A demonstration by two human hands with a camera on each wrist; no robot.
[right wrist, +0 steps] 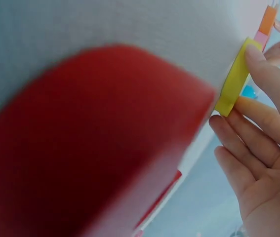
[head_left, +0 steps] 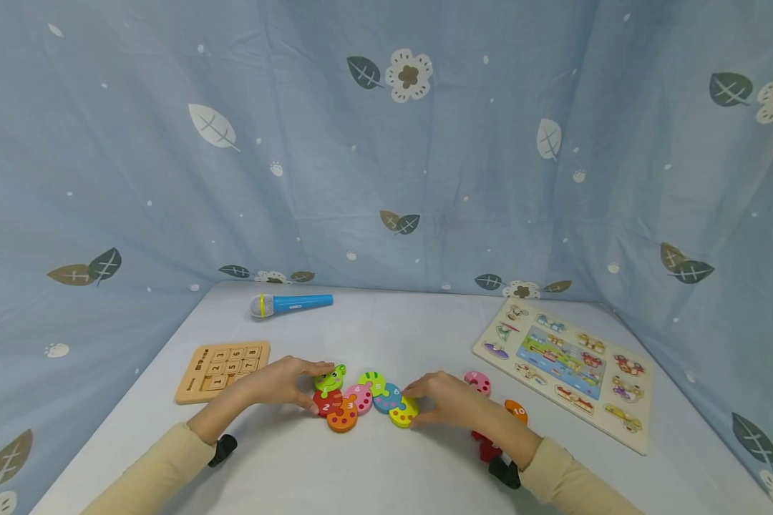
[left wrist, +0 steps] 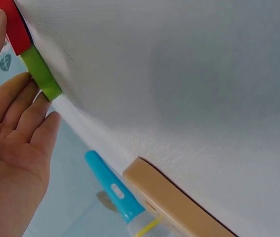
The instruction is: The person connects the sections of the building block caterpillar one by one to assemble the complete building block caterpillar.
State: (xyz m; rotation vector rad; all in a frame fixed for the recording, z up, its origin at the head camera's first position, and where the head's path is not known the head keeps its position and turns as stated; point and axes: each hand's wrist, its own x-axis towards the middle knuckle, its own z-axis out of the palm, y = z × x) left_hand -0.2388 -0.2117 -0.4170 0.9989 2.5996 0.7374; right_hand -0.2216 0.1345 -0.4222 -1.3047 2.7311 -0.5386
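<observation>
A chain of colourful numbered caterpillar puzzle pieces lies on the table between both hands. My left hand point(head_left: 277, 383) holds its left end, thumb against the red piece 2 point(head_left: 323, 405) and fingers at the green frog-like head piece point(head_left: 326, 383). From there the chain runs through orange 3 point(head_left: 342, 419), pink 4 point(head_left: 362, 398), green 5 point(head_left: 373, 383) and blue 6 point(head_left: 386, 400). At the right end, my right hand point(head_left: 454, 404) pinches the yellow piece point(head_left: 402, 415) between thumb and fingers; the right wrist view shows its edge point(right wrist: 233, 84) there.
Loose pieces lie by the right forearm: pink point(head_left: 478, 383), orange 10 point(head_left: 517, 410) and red point(head_left: 489, 452), partly hidden. A wooden number slide puzzle point(head_left: 196, 372) is at left, a blue toy microphone point(head_left: 303, 302) behind, and a picture peg board point(head_left: 489, 342) at right.
</observation>
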